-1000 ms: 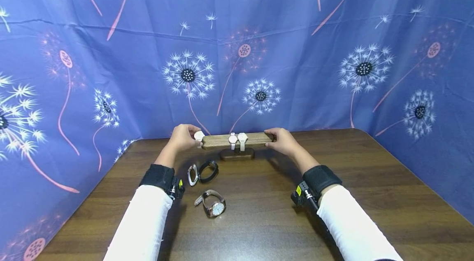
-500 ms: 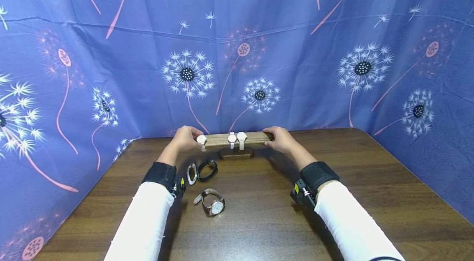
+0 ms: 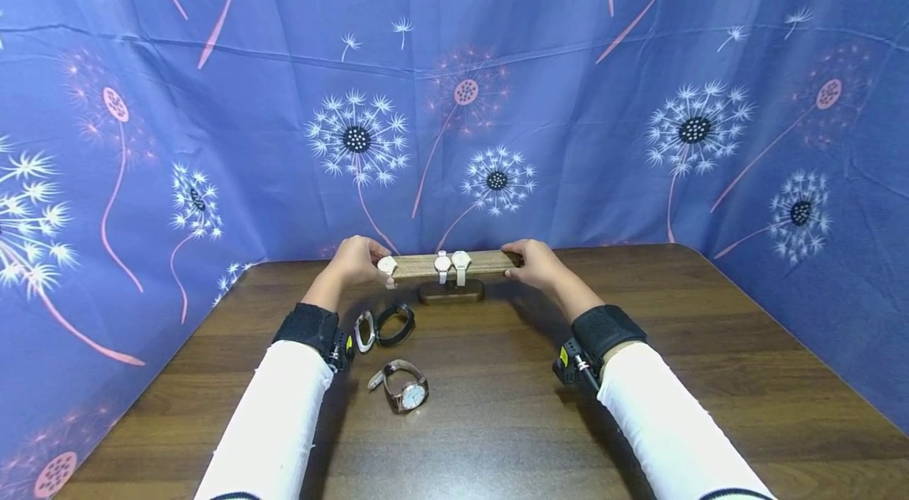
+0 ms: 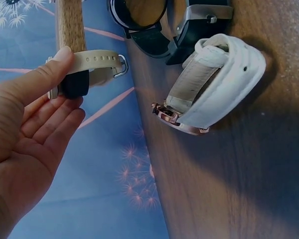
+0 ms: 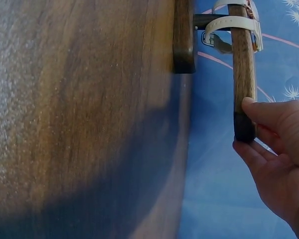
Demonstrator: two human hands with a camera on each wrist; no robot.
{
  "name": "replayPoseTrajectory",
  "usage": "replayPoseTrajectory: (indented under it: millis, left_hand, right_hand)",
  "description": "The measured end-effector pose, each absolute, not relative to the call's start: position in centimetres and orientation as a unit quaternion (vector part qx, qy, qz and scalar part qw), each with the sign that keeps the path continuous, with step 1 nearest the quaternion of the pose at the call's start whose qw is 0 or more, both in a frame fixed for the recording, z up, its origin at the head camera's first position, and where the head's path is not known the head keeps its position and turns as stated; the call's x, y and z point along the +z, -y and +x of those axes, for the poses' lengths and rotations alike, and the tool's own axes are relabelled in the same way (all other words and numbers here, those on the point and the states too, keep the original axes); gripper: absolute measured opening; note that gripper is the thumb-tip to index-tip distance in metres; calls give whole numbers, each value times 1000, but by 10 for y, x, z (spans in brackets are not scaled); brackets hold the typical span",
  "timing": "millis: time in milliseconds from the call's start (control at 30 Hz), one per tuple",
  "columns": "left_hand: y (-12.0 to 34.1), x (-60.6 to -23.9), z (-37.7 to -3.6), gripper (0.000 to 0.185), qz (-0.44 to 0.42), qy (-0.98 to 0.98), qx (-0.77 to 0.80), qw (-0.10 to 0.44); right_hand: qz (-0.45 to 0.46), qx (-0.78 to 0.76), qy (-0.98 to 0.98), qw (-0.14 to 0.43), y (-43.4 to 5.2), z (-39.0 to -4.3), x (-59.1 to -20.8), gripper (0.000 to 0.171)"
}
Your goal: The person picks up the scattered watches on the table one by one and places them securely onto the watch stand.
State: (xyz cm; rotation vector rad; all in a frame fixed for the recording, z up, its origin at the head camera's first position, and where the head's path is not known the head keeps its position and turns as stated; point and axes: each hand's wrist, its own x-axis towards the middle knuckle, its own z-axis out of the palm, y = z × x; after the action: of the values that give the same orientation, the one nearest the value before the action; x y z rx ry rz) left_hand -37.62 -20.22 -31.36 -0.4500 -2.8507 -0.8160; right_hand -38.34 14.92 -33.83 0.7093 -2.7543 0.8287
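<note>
My left hand pinches a white-strapped watch that loops around the left end of a wooden watch stand's bar. In the left wrist view the thumb lies on its pale strap, with the fingers below the bar's dark tip. At the opposite end, my right hand grips the bar between thumb and fingers. Two more watches, one with a pinkish face and one with a white face, hang side by side at the bar's middle. Under them stands the dark oval base.
On the brown table, a white-strapped watch and a black watch lie side by side, left of the base. Nearer sits a brown-strapped watch with a white face. A blue dandelion-print cloth hangs behind the table.
The watch in my left hand has moved right, farther onto the bar from its left end. My right hand stays on the bar's right end.
</note>
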Motion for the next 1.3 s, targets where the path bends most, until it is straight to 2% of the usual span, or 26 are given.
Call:
replayPoseTrajectory:
  millis: [333, 1300]
  left_hand:
    - [198, -314, -379, 50, -154, 953, -248, 79]
    - [180, -312, -380, 48, -177, 963, -169, 109]
  right_hand:
    - [223, 257, 937, 79, -145, -379, -335, 48]
    - [217, 262, 935, 101, -144, -381, -341, 47]
